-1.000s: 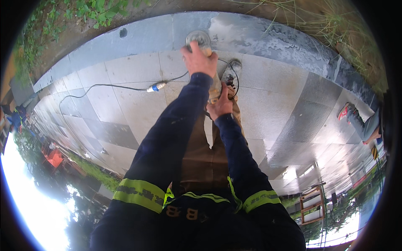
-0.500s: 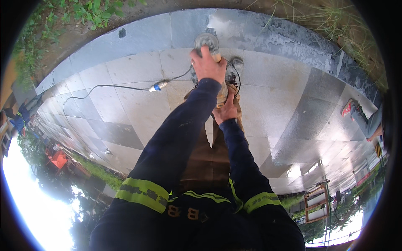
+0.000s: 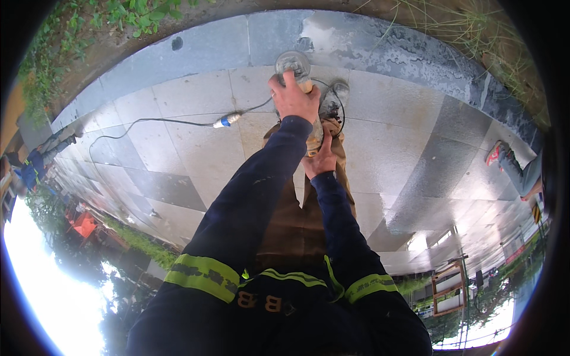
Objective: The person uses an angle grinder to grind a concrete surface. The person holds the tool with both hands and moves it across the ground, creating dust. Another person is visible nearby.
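Where the power tool [image 3: 314, 141] is: it lies between the two hands, its round head [image 3: 292, 62] at the far end, seen over the line where the blue-grey stone border [image 3: 178, 62] meets the pale paving slabs [image 3: 380, 166]; I cannot tell whether the head touches stone or is turning.
Left hand [image 3: 295, 101]: I see it holding the tool's front part, closed just near of the round head, one finger stretched toward that head.
Right hand [image 3: 320, 159]: wrapped about the rear of the tool's body, at the near end, thumb pointing far.
Cord [image 3: 172, 120]: dark; it loops right of the tool beside a dusty shoe [image 3: 337, 90], seems to pass behind the left hand, then runs left to a blue-and-white connector [image 3: 225, 120] and beyond.
Bystander: a leg [image 3: 523, 175] and red shoe [image 3: 493, 154], well apart on the right.
Step in hand: I judge it to be two-handed work with the tool at the border's near edge.
Next move: as I read it, it calls for a firm, even hold from both hands, with the cord loop clear of the round head.
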`<state>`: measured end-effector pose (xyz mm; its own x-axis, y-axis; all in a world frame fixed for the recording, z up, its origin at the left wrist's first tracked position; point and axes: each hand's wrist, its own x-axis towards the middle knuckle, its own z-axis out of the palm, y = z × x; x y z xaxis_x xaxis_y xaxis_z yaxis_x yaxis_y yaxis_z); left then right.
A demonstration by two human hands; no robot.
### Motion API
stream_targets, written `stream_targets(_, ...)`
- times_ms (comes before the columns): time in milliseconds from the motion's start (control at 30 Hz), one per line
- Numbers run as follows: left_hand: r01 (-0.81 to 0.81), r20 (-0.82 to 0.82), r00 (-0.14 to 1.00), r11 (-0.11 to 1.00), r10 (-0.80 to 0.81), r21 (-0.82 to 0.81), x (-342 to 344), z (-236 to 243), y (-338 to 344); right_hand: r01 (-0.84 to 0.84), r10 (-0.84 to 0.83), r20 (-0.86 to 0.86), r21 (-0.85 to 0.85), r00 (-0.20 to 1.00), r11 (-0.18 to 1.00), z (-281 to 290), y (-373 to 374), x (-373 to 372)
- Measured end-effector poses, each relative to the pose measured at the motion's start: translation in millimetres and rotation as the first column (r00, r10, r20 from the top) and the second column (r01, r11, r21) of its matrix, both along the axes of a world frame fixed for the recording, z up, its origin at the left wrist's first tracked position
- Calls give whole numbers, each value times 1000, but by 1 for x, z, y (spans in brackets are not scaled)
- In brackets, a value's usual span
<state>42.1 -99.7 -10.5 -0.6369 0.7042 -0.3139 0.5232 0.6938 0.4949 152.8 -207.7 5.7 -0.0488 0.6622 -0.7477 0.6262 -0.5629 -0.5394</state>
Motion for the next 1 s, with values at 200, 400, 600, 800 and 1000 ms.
stream_targets(200, 4, 9, 1000, 1000, -4, -6, -2, -2, 2, 7, -7, 21, -6, 1000, 1000, -2, 0, -3)
stream_targets(400, 12, -20, 1000, 999, -11, 31, -7, -5, -2, 15, -15, 19, -15, 1000, 1000, -3, -3, -7)
stream_targets(600, -14, -13, 1000, 1000, 14, -12, -5, 0, -3, -7, 6, 13, 30, 1000, 1000, -1, -5, -7)
stream_targets(800, 78, -15, 997, 986, -77, 146, -1, -4, 7, 22, -21, -7, 178, 1000, 984, -3, 6, -4)
stream_targets(1000, 37, -19, 999, 999, -37, 19, -4, -7, 14, 19, -21, 78, 36, 997, 999, -2, 14, -9)
